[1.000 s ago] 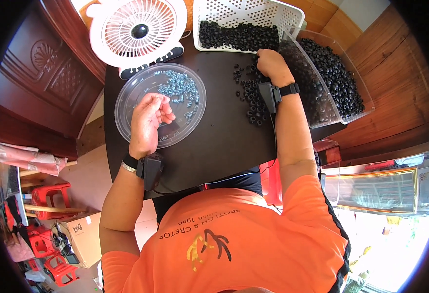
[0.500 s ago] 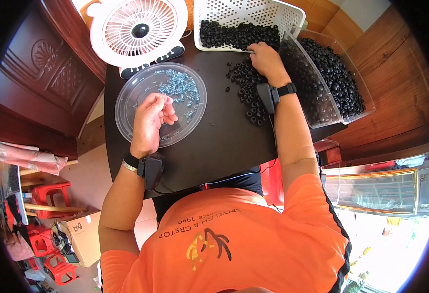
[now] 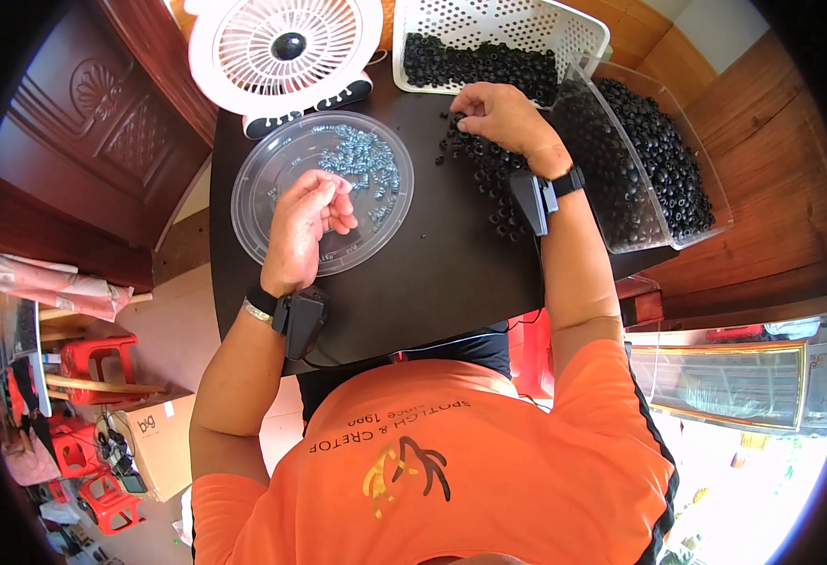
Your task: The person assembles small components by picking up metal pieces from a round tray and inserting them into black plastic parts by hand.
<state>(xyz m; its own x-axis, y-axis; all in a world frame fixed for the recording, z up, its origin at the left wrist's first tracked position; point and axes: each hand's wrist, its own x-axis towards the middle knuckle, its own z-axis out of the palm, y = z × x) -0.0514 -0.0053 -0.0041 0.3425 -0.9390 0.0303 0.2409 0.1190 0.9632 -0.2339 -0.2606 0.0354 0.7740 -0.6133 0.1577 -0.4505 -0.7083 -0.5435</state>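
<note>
My left hand (image 3: 310,224) is over the near left part of a round clear plastic tray (image 3: 249,221). Its thumb and index finger are pinched together, and anything between them is too small to make out. Small shiny bluish-silver coiled pieces (image 3: 364,155) are scattered on the tray's far right part. My right hand (image 3: 506,118) reaches over a loose spread of small black ring-shaped pieces (image 3: 494,174) on the dark table. Its fingertips are drawn together at the far left end of that spread, and what they hold, if anything, is hidden.
A white perforated basket (image 3: 583,33) with black pieces stands at the back. Beside it, on the right, is a clear bin (image 3: 654,221) full of similar pieces. A white fan (image 3: 286,47) stands behind the tray. The dark table (image 3: 385,306) has a curved left edge.
My right hand has drawn back from the white basket's front edge to the far left end of the loose black pieces. The left hand stays pinched over the tray. The view has shifted slightly.
</note>
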